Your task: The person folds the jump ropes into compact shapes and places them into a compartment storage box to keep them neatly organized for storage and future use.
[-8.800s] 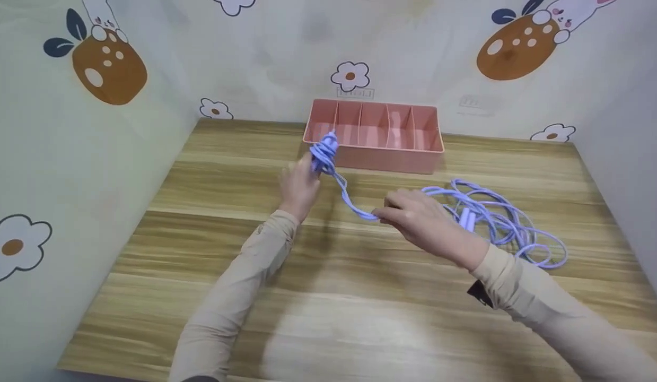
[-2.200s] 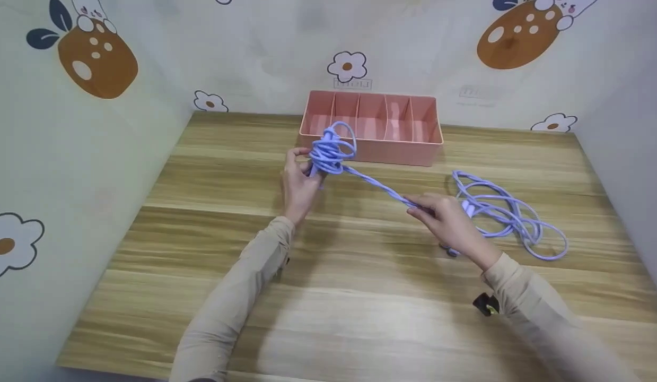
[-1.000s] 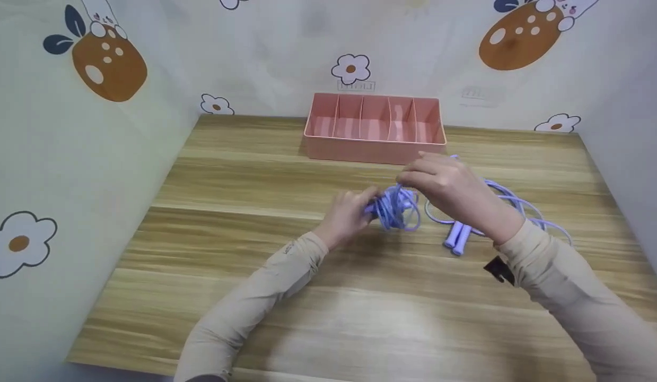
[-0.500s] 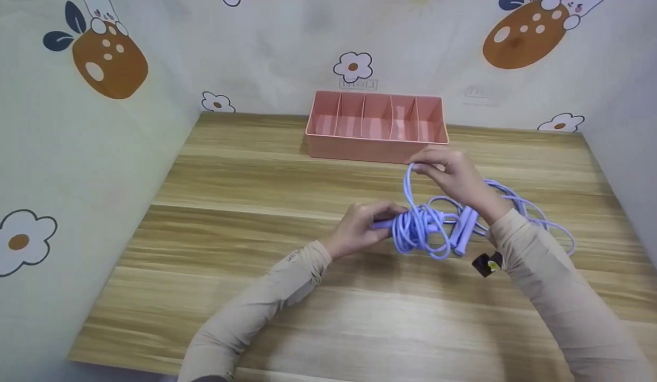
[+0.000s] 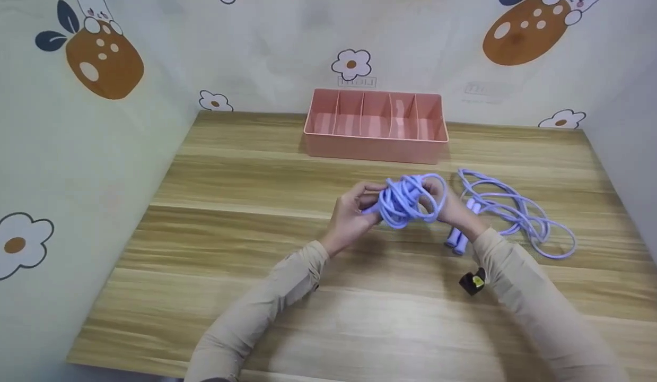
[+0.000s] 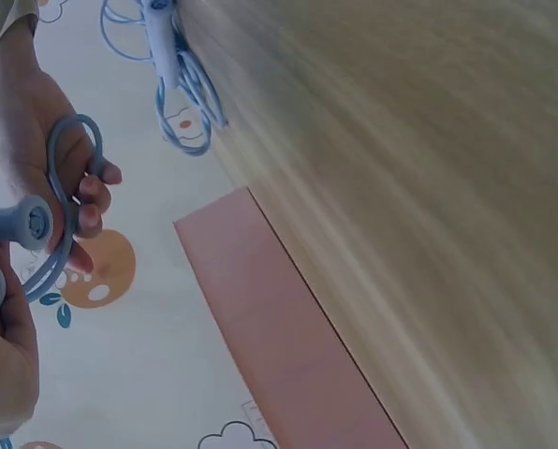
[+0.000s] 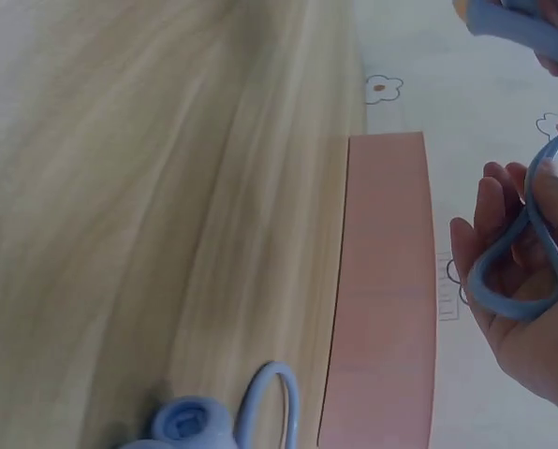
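Observation:
A light purple jump rope is wound into a bundle above the table. My left hand grips its two handles, whose end caps show in the left wrist view. At the bundle's right side, my right hand holds the rope's free end; the coils partly hide these fingers in the head view. In the right wrist view, a loop of rope lies across the right palm, under curled fingers. A second purple jump rope lies loosely coiled on the table, just beyond the right wrist.
A pink box with several compartments stands at the back of the wooden table, against the patterned wall. Another wall rises along the left side, and one along the right. A black device hangs under the right wrist.
Over the earlier frames the rope was drawn out and wound round its handles. Bundle and left hand have moved right, away from the box. Lately the right hand came down to the bundle with the end.

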`<state>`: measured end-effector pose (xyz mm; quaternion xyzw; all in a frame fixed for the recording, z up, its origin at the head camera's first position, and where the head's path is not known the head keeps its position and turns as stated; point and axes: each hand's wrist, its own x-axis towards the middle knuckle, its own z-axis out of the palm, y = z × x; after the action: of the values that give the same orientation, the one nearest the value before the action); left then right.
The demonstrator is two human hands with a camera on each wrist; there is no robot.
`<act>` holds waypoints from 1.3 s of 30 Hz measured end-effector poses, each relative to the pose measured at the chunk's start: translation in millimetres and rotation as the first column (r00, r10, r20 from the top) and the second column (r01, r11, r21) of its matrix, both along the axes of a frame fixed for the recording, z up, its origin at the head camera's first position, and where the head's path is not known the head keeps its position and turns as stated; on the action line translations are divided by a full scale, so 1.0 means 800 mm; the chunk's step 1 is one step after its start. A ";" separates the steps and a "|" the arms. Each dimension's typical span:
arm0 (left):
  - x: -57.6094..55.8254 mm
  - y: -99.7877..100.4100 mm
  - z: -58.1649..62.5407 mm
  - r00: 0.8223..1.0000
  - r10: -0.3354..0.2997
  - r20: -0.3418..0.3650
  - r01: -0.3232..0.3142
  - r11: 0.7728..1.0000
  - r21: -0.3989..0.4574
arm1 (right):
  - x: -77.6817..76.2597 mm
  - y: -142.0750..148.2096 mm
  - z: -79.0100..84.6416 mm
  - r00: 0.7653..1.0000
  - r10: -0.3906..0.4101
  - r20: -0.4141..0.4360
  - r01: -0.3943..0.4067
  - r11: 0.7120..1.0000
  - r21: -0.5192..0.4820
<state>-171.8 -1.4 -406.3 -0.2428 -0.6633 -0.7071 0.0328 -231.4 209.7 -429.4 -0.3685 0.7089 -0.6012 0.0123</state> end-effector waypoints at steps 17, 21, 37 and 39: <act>0.008 -0.008 0.014 0.942 0.277 0.188 -0.298 0.950 0.092 | 0.051 -0.019 0.038 0.909 -0.368 0.193 0.384 0.922 -0.052; 0.010 -0.009 0.015 0.939 0.283 0.193 -0.306 0.947 0.099 | 0.053 -0.023 0.041 0.876 -0.334 0.349 0.420 0.883 -0.211; 0.002 -0.009 -0.011 0.952 0.266 0.154 -0.281 0.956 0.087 | 0.046 -0.034 0.045 0.694 -0.156 0.703 0.542 0.756 -0.368; 0.002 -0.010 -0.014 0.955 0.259 0.144 -0.272 0.959 0.083 | 0.044 -0.034 0.044 0.673 -0.128 0.729 0.544 0.753 -0.370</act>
<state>-169.9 -9.0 -417.6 -0.1024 -0.6537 -0.7436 0.0963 -196.4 182.4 -394.0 0.0281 0.5050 -0.8618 0.0379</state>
